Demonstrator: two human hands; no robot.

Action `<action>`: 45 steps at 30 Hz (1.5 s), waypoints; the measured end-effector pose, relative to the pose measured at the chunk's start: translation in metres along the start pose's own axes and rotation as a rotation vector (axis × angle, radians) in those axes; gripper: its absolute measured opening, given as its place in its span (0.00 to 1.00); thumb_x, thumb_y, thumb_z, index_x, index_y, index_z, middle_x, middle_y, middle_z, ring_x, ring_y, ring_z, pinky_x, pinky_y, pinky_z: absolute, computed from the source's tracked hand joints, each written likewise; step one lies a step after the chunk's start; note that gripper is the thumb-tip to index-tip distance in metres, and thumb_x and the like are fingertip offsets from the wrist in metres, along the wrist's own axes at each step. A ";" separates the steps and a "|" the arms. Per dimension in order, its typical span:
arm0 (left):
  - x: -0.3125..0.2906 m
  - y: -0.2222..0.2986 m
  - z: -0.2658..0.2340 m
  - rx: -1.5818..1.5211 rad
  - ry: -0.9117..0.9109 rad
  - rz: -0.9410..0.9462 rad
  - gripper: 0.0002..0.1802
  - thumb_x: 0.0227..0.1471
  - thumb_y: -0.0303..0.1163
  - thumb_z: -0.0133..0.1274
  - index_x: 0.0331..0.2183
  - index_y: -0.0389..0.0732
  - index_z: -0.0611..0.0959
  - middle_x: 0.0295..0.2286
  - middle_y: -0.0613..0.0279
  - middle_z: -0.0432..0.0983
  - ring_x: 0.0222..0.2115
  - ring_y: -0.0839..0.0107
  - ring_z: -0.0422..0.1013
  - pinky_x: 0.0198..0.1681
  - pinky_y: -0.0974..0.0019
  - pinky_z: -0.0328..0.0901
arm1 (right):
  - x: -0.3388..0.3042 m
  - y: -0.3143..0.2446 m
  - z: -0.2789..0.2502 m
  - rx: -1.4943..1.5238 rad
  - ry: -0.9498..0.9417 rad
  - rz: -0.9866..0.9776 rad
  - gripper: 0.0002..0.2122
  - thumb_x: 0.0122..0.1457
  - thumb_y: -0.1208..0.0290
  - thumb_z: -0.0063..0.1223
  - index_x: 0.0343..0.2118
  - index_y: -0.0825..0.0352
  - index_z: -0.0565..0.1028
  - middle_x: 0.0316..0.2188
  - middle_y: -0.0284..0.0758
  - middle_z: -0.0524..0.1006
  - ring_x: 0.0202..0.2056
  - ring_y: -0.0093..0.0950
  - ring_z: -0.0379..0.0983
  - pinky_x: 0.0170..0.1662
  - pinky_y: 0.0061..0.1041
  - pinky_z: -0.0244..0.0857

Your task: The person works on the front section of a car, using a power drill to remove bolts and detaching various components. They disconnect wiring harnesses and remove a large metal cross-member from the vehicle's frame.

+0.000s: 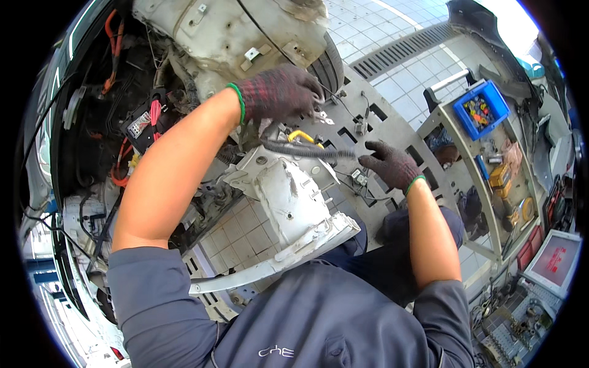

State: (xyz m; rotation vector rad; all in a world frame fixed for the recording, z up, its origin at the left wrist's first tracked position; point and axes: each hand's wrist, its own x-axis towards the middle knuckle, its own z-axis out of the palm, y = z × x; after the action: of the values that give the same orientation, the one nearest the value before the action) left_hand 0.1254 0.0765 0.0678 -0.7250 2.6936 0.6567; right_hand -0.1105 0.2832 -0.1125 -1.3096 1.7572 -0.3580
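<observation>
Both my hands wear dark, reddish knit gloves with green cuffs. My left hand [279, 95] is over the edge of the white metal inner wing panel [227, 37], with its fingers curled; whatever they hold, if anything, is hidden. Below it, a black corrugated wiring harness [300, 149] stretches right across the white front frame rail [288, 196]. Its blurred right end stops just short of my right hand [392, 165], whose thumb and fingers are apart with nothing visible between them. A yellow piece [304, 137] shows behind the harness.
An open engine bay with orange cables [113, 55] lies at left. A tyre [327, 64] stands beyond the panel. Loose wire connectors [360, 178] lie on the perforated grey platform [396, 132]. At right is a tool cart [485, 187] carrying a blue bin [481, 110].
</observation>
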 end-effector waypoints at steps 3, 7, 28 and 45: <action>0.006 0.004 0.003 0.095 -0.003 -0.157 0.23 0.57 0.40 0.58 0.52 0.42 0.87 0.46 0.47 0.84 0.47 0.51 0.80 0.54 0.54 0.72 | 0.001 0.001 0.000 -0.029 0.006 -0.023 0.39 0.61 0.36 0.55 0.68 0.60 0.70 0.59 0.43 0.80 0.60 0.43 0.77 0.63 0.39 0.68; 0.028 0.012 0.013 0.378 -0.139 -0.306 0.22 0.60 0.42 0.53 0.51 0.42 0.86 0.47 0.45 0.83 0.49 0.45 0.78 0.55 0.50 0.71 | 0.008 -0.001 0.004 -0.063 -0.011 -0.023 0.39 0.61 0.37 0.55 0.69 0.60 0.69 0.58 0.40 0.81 0.59 0.43 0.77 0.62 0.40 0.69; -0.250 0.013 0.040 -0.593 0.882 -0.738 0.14 0.64 0.35 0.58 0.43 0.33 0.85 0.29 0.63 0.80 0.28 0.77 0.74 0.31 0.70 0.68 | 0.024 -0.028 0.016 0.293 0.121 -0.618 0.34 0.55 0.62 0.75 0.64 0.65 0.75 0.58 0.43 0.80 0.61 0.37 0.76 0.65 0.36 0.67; -0.172 -0.090 0.184 -1.303 0.505 -0.390 0.26 0.63 0.37 0.62 0.60 0.43 0.79 0.53 0.62 0.81 0.52 0.64 0.78 0.57 0.57 0.73 | -0.033 -0.247 -0.024 -0.658 0.178 -1.188 0.31 0.49 0.52 0.71 0.57 0.58 0.77 0.45 0.36 0.82 0.56 0.42 0.74 0.67 0.50 0.59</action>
State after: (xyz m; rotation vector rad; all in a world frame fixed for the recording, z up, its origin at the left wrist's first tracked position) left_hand 0.3430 0.1671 -0.0579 -1.7951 2.0170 2.3620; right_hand 0.0259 0.2067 0.0833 -2.8127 1.0362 -0.5607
